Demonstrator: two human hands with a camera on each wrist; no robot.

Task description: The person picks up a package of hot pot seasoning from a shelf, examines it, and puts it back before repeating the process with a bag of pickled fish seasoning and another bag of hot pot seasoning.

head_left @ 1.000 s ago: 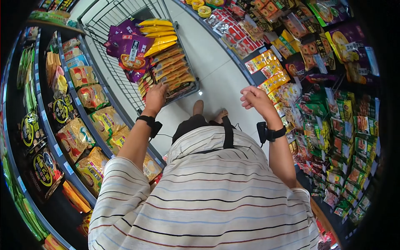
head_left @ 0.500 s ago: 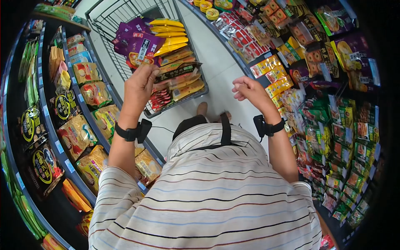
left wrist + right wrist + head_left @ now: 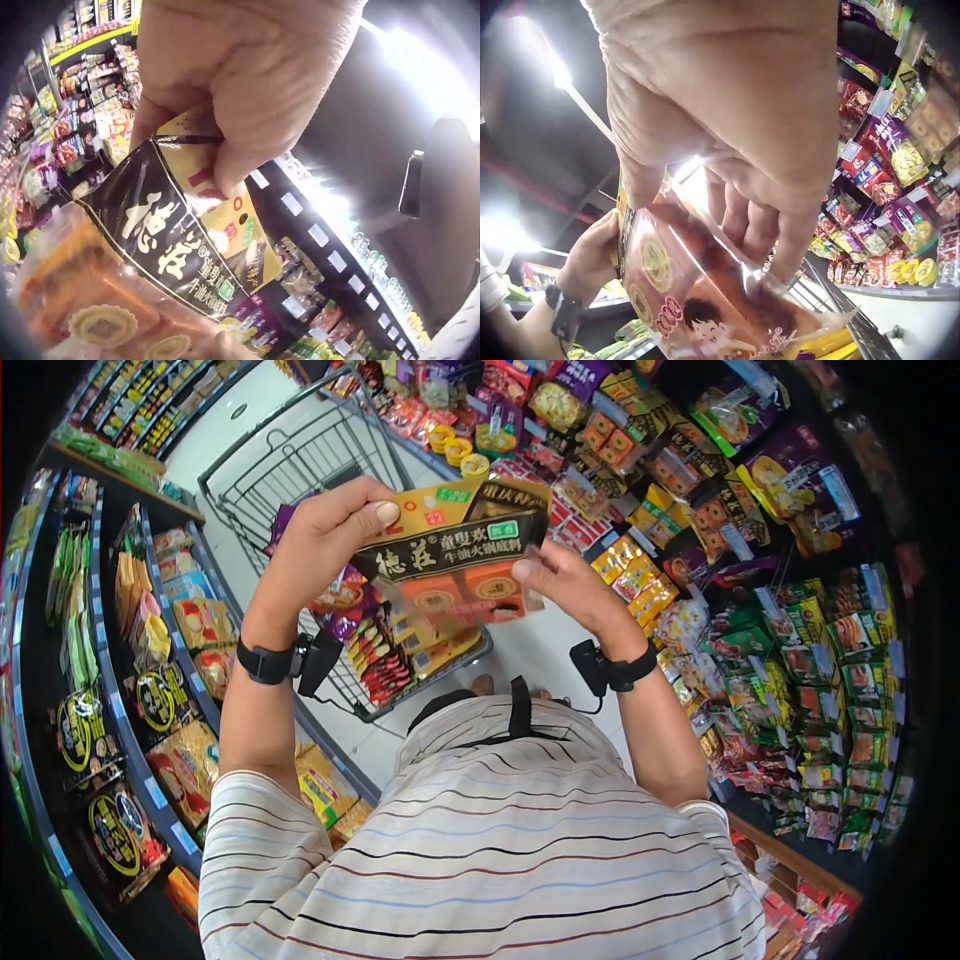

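Where the head view begins at the left, dark bags with yellow rings (image 3: 115, 830) stand on a shelf (image 3: 135, 763), and beside them lie noodle bags (image 3: 185, 760). Next comes the person's left hand (image 3: 315, 545), a black strap (image 3: 265, 663) round the wrist; its thumb lies on the yellow top of a packet (image 3: 455, 565), the fingers behind, so it pinches the upper left corner. Below stands a wire cart (image 3: 483, 650), which holds small red packets (image 3: 380, 665) among other bags. Tilted, the packet is held up between the two hands, above the cart; it has a dark band with white characters and a clear lower part showing orange blocks. At its other edge the right hand (image 3: 580, 590) is clamped on it, thumb in front, fingers behind. Farther right are small yellow packets (image 3: 632, 565), then rows of green packets (image 3: 740, 630) on a display
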